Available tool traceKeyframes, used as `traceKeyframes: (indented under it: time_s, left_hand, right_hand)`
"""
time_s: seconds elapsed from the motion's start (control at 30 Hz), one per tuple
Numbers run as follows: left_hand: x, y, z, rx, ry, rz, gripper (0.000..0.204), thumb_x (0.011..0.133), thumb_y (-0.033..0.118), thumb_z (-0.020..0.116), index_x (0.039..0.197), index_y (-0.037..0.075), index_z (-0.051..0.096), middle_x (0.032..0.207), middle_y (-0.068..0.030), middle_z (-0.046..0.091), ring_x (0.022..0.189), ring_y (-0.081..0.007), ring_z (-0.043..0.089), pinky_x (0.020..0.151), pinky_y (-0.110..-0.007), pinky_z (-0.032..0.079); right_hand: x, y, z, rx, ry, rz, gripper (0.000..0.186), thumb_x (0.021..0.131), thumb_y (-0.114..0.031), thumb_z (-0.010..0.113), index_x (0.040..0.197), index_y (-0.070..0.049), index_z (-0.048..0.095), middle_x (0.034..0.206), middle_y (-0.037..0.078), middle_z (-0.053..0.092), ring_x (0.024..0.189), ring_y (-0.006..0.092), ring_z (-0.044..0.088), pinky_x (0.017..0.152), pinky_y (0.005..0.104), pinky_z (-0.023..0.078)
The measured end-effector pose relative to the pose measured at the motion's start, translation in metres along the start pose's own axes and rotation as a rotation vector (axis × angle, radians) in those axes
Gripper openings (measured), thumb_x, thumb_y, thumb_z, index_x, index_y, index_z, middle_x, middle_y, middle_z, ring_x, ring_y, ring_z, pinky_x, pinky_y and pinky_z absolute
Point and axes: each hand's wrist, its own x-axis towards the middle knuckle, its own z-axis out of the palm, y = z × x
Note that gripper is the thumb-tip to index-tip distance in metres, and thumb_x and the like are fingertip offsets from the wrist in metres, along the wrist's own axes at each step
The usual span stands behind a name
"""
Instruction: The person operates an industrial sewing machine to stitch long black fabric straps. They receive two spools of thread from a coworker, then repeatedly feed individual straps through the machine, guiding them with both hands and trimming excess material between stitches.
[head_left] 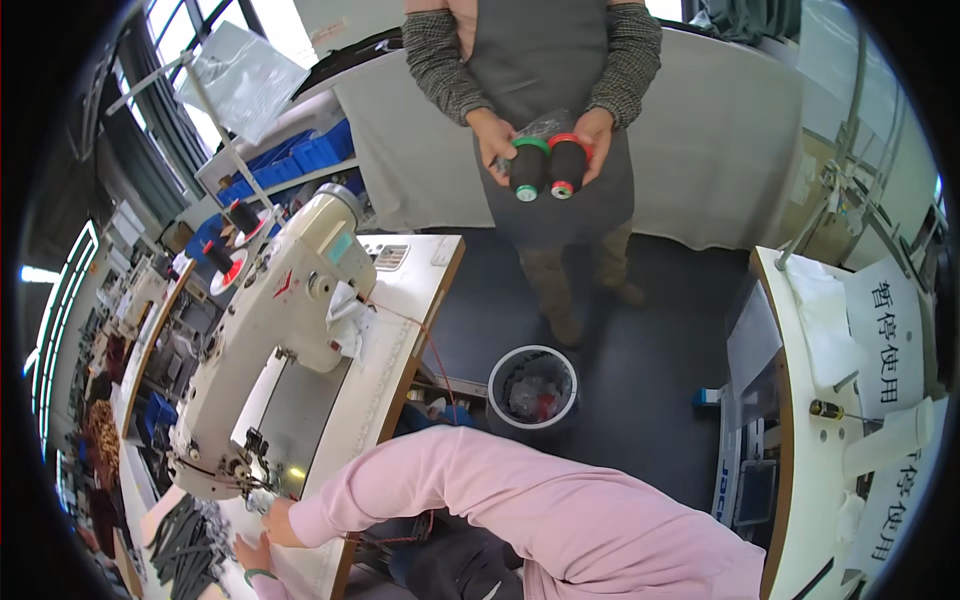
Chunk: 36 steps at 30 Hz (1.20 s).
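Observation:
Under the needle end of a white sewing machine (pixel 225 400) at the left, my right hand (pixel 278 523) reaches in from a pink sleeve. Its fingers are closed beside the presser foot, at a small pale, shiny thing (pixel 260 500) too small to name. My left hand (pixel 254 556), with a green band at the wrist, rests just nearer on the white table (pixel 310 545). Its fingers look apart, and I see nothing held in them. Close to it lies a bunch of dark grey fabric strips (pixel 182 540).
Across the aisle, a person in a grey apron (pixel 540 70) holds a green-ended thread cone (pixel 528 170) and a red-ended one (pixel 567 168). A waste bin (pixel 533 388) stands on the floor. On the right table (pixel 800 400) lies a screwdriver (pixel 828 410).

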Motion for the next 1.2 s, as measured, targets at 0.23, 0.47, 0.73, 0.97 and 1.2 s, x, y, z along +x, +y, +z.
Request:
traceKeyframes:
  time_s: [0.23,0.47,0.73,0.97,1.2]
  left_hand:
    - [-0.074,0.144,-0.078,-0.658,0.575,0.246,0.029,0.082,0.005,0.053,0.11,-0.002,0.055,0.104,-0.0092,0.049,0.079,-0.0158,0.049,0.065,-0.029,0.041]
    - [-0.174,0.392,-0.121,-1.266,-0.384,0.764,0.047,0.079,0.006,0.058,0.123,-0.003,0.044,0.117,-0.018,0.051,0.103,-0.0241,0.054,0.088,-0.03,0.041]
    - [-0.163,0.701,-0.117,-1.666,-1.111,0.437,0.055,0.083,0.039,0.059,0.115,-0.005,0.045,0.11,-0.0144,0.052,0.106,-0.0221,0.049,0.094,-0.037,0.037]
    - [-0.179,0.771,-0.097,-1.936,-1.331,0.31,0.053,0.075,0.026,0.071,0.107,-0.008,0.044,0.099,-0.0119,0.053,0.088,-0.0189,0.056,0.079,-0.035,0.049]
    - [-0.168,0.686,-0.088,-1.934,-0.865,0.628,0.056,0.066,0.009,0.075,0.112,-0.002,0.045,0.101,-0.0097,0.054,0.089,-0.0157,0.055,0.078,-0.028,0.047]
  right_hand:
    - [-0.09,0.049,0.006,0.429,0.682,0.204,0.009,0.073,-0.012,0.061,0.081,-0.009,0.061,0.094,0.008,0.056,0.094,0.0246,0.05,0.082,0.037,0.038]
    - [-0.344,0.123,-0.138,-0.143,1.496,1.035,0.023,0.07,-0.007,0.066,0.091,-0.003,0.056,0.09,0.011,0.054,0.069,0.0202,0.05,0.061,0.0288,0.043]
    - [-0.448,0.206,-0.227,-0.7,1.363,1.312,0.065,0.069,-0.031,0.073,0.114,0.001,0.039,0.108,0.016,0.04,0.083,0.026,0.049,0.072,0.0354,0.043]
    - [-0.43,0.228,-0.233,-0.706,1.471,1.367,0.056,0.067,-0.024,0.072,0.111,-0.003,0.045,0.105,0.015,0.043,0.095,0.0341,0.051,0.075,0.0414,0.047]
    - [-0.431,0.176,-0.204,-0.283,1.684,0.955,0.052,0.065,-0.003,0.065,0.112,0.0,0.045,0.11,0.015,0.048,0.102,0.0262,0.05,0.09,0.0359,0.041]
